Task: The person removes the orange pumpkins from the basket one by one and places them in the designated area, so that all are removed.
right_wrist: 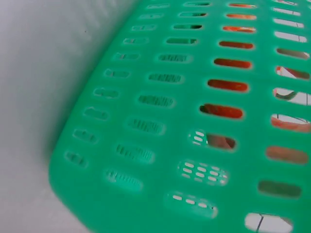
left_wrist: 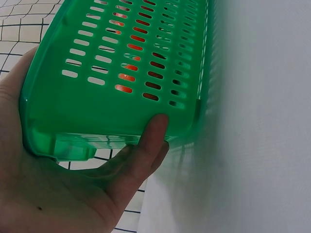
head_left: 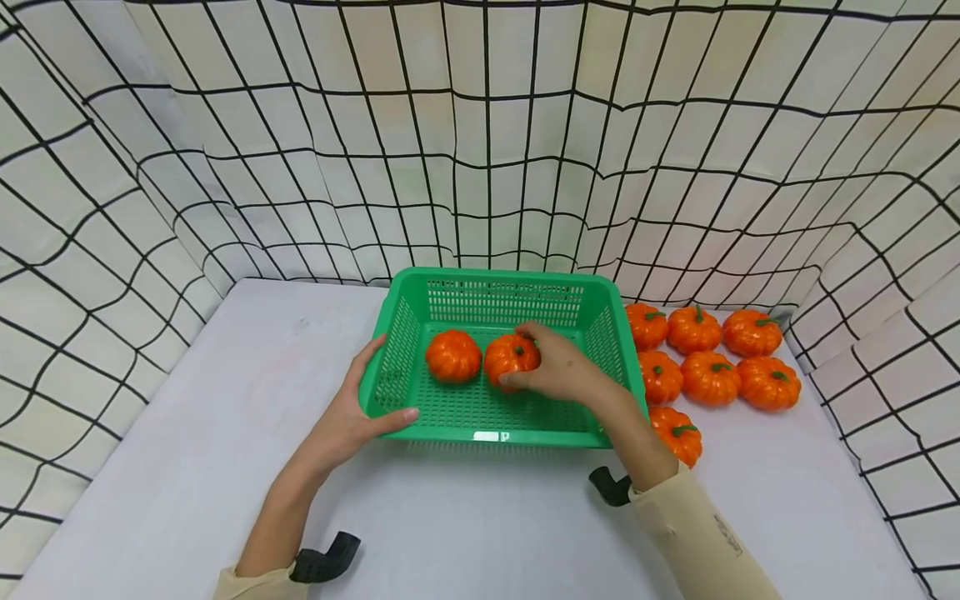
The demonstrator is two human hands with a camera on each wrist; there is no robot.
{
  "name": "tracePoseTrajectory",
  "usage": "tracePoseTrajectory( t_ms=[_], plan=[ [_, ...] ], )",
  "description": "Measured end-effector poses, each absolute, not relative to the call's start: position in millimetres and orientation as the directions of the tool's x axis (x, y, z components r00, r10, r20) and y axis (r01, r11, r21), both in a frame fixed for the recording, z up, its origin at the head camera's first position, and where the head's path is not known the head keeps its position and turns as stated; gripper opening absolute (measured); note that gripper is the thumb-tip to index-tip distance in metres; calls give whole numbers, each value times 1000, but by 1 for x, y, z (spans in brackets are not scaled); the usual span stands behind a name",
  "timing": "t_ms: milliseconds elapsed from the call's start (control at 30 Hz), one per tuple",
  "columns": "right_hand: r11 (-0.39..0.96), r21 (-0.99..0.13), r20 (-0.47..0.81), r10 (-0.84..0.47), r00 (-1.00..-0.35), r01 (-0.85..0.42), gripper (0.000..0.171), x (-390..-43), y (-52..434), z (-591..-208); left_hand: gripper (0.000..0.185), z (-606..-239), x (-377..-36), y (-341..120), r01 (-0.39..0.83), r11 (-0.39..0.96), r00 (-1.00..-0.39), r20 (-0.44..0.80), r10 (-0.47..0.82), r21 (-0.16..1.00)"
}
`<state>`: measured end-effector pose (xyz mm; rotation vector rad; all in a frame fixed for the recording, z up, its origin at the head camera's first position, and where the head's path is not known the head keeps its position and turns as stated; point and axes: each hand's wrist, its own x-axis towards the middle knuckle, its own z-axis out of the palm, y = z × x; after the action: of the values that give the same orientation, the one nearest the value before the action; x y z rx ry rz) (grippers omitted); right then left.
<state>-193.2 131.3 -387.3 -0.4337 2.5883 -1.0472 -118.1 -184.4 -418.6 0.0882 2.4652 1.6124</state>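
Head view first, from the left: my left hand (head_left: 352, 421) grips the near-left corner of the green basket (head_left: 495, 283), thumb curled along the front rim and fingers up the outside wall — I judge that keeps the basket from sliding on the white table (head_left: 187, 467). The left wrist view shows the same grip from below, the thumb (left_wrist: 148, 145) pressed against the rim and orange showing through the slots.

Inside the basket sits one pumpkin (head_left: 453, 356), lying free. Just beside it, touching or nearly so, is a second pumpkin (head_left: 510, 358), which my right hand (head_left: 558, 367) holds with fingers curled over its top and thumb at its lower side, low over the basket floor. My forearm crosses the basket's right wall to reach in.

Further right, on the table outside the basket, a cluster of loose pumpkins (head_left: 708, 377) lies close by the wall — within easy reach of that hand. The right wrist view gives only blurred green slotted plastic.
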Motion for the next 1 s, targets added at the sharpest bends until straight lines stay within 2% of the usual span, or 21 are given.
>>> tracePoseTrajectory(
  t_ms=[167,400,733,1000],
  plan=[
    [663,-737,-136,-340,-931,-135,81,-185,143,-382,109,-418,-119,-183,-57,406,-980,-130,153,912],
    [659,-733,-43,-292,-955,-168,83,-176,165,-376,109,-418,-118,-182,-61,397,-980,-131,151,916],
    [646,-749,7,-215,-977,-147,86,-159,207,-360,108,-417,-118,-181,-64,401,-980,-134,150,914],
    [631,-752,92,-182,-979,-188,83,-149,228,-358,109,-418,-118,-183,-58,404,-981,-128,148,913]
  ],
)
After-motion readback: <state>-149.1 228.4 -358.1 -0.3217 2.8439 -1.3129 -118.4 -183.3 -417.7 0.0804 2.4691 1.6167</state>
